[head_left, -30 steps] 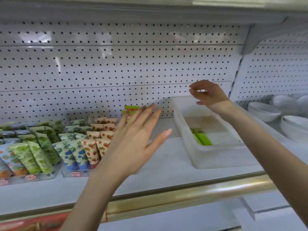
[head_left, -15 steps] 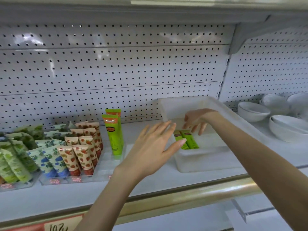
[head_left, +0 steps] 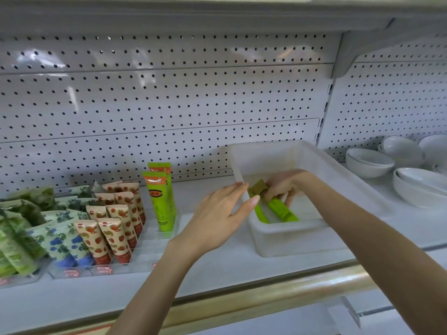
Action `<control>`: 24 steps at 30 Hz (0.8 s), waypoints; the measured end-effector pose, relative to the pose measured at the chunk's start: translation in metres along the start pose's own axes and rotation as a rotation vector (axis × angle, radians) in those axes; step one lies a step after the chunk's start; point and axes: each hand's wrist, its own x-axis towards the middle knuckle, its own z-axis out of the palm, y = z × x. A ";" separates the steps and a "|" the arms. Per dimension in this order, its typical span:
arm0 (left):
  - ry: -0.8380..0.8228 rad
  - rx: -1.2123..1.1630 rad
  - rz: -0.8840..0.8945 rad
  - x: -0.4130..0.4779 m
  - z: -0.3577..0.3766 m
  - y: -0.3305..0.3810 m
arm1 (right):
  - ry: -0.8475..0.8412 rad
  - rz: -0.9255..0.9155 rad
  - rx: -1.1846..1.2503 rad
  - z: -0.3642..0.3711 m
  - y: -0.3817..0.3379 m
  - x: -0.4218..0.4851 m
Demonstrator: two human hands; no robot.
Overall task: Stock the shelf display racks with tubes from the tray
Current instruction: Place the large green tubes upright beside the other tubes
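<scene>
On the white shelf [head_left: 217, 267] under the pegboard wall [head_left: 169, 105], stocked display racks [head_left: 145, 252] sit left, the left hand [head_left: 217, 218] hovers flat-fingered and empty beside the tray [head_left: 290, 240], the right hand [head_left: 283, 187] inside it curls round a green tube [head_left: 281, 210], and white bowls [head_left: 367, 163] stand far right.

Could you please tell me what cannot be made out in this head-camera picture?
Head view only.
Upper parts of the green tubes in the tray: blurred, partly covered by the gripping right hand and left hand fingertips.
Price labels: print too small.
Leftmost green packs: cut off by left edge.
White bowls: cut off by right edge.
</scene>
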 end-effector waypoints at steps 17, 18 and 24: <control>0.218 -0.296 -0.019 0.033 0.000 -0.006 | 0.479 -0.817 0.785 -0.020 -0.023 -0.046; 0.246 -0.324 -0.013 0.035 -0.001 -0.005 | 0.416 -0.853 0.786 -0.020 -0.023 -0.048; 0.325 -0.484 0.062 0.042 -0.001 0.002 | 0.123 -1.031 0.889 -0.019 -0.024 -0.053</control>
